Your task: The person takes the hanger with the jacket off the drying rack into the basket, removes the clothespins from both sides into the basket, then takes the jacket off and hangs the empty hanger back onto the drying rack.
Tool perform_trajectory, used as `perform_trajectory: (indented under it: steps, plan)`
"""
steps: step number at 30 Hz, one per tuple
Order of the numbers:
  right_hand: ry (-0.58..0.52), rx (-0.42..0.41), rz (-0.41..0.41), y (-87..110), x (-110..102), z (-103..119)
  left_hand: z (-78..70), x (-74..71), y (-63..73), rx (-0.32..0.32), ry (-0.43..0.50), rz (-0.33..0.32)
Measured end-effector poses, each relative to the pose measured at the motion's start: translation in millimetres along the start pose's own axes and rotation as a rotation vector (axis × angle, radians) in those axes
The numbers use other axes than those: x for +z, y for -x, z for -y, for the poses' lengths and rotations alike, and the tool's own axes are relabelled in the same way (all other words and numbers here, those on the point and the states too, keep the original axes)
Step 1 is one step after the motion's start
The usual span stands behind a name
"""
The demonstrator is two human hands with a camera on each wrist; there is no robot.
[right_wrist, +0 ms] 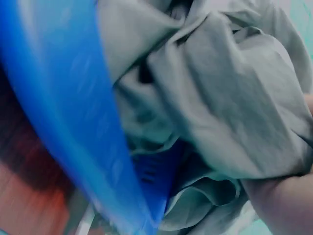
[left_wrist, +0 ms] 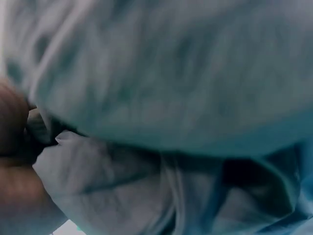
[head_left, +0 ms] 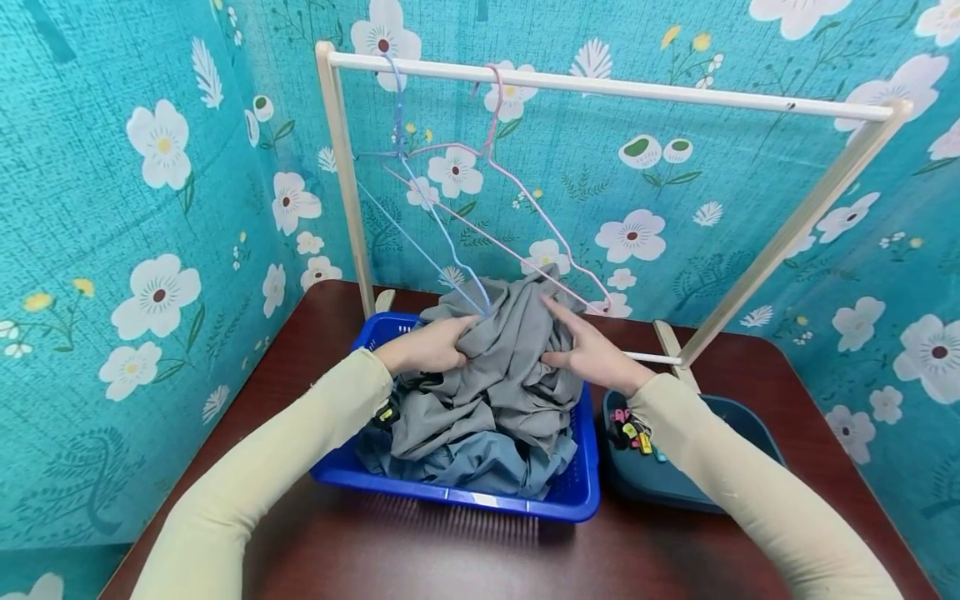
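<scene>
A crumpled grey garment point(head_left: 510, 342) is bunched up over the blue basket point(head_left: 465, 496), its folds spilling towards the near side. From its left side my left hand point(head_left: 431, 343) grips it, the fingertips partly covered by cloth. On the opposite side my right hand point(head_left: 592, 350) holds the same garment, thumb and forefinger apart on the fabric. Beneath lies a blue-grey cloth point(head_left: 480, 462) inside the basket. Close folds of grey fabric point(left_wrist: 107, 186) fill the left wrist view. In the right wrist view the garment point(right_wrist: 230, 93) drapes over my hand point(right_wrist: 288, 200) beside the basket wall point(right_wrist: 73, 98).
A blue hanger point(head_left: 442, 217) and a pink hanger point(head_left: 540, 208) hang from the white rail point(head_left: 600, 86) of a wooden rack, their lower ends near the garment. Right of the basket, a dark tray point(head_left: 675, 492) holds several coloured clips point(head_left: 636, 435). Both stand on a dark brown table point(head_left: 420, 558).
</scene>
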State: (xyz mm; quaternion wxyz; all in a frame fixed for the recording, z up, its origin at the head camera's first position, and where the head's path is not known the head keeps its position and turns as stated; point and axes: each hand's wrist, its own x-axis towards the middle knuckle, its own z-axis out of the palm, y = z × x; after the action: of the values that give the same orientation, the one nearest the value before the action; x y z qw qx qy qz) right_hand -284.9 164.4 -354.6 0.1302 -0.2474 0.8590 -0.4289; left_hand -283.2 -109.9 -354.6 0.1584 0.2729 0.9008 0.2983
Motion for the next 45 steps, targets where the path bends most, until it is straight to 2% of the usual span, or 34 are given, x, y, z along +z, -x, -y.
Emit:
perform_trajectory:
  steps: [3,7,13,16,19,22,24,26,28,30,33,35,37,39,41,43,45]
  plan:
    - [0.029,0.054,0.104,-1.1,6.0,3.7,0.1,4.0,-1.6,0.016,-0.072,0.068]
    - [-0.011,0.132,0.220,-5.7,11.1,6.4,3.9,8.3,-4.4,-0.004,-0.105,0.155]
    - [-0.113,0.202,0.337,-12.1,20.8,8.4,6.0,16.9,-6.4,-0.018,-0.187,0.293]
    - [-0.119,0.244,0.367,-14.0,27.7,8.7,7.4,22.9,-7.4,-0.029,-0.220,0.350]
    - [-0.093,0.310,0.391,-15.8,34.2,7.3,8.6,29.1,-7.5,-0.038,-0.216,0.392]
    - [-0.049,0.349,0.409,-16.4,37.6,6.2,8.1,30.9,-6.3,-0.053,-0.189,0.407]
    - [0.005,0.348,0.411,-16.0,37.0,7.2,6.0,25.9,-4.1,-0.057,-0.152,0.410]
    - [0.071,0.330,0.416,-14.7,33.7,10.0,2.5,14.6,-0.7,-0.064,-0.106,0.413]
    - [0.144,0.301,0.418,-12.1,27.9,14.3,-1.5,-1.8,3.5,-0.052,-0.065,0.401]
    - [0.202,0.274,0.415,-9.4,19.9,19.0,-4.8,-20.8,7.8,-0.039,-0.031,0.335]
    - [0.232,0.240,0.393,-3.6,3.6,25.7,-4.3,-44.3,11.9,-0.066,0.003,0.138]
    - [0.207,0.226,0.373,-1.1,-8.9,27.4,-0.1,-54.0,13.0,-0.118,0.015,0.004]
    - [0.146,0.222,0.341,-0.1,-20.8,26.1,6.9,-58.5,12.7,-0.192,0.021,-0.079]
    - [0.100,0.210,0.290,-1.3,-30.5,21.7,15.6,-59.2,10.6,-0.251,-0.012,-0.108]
    - [0.068,0.211,0.218,-4.0,-37.0,15.7,24.3,-58.1,7.8,-0.294,-0.030,-0.103]
    - [0.052,0.228,0.139,-7.5,-40.6,8.2,32.1,-56.2,4.3,-0.321,-0.005,-0.076]
    - [0.053,0.271,0.070,-10.9,-42.9,0.6,37.6,-54.1,0.2,-0.336,0.065,-0.037]
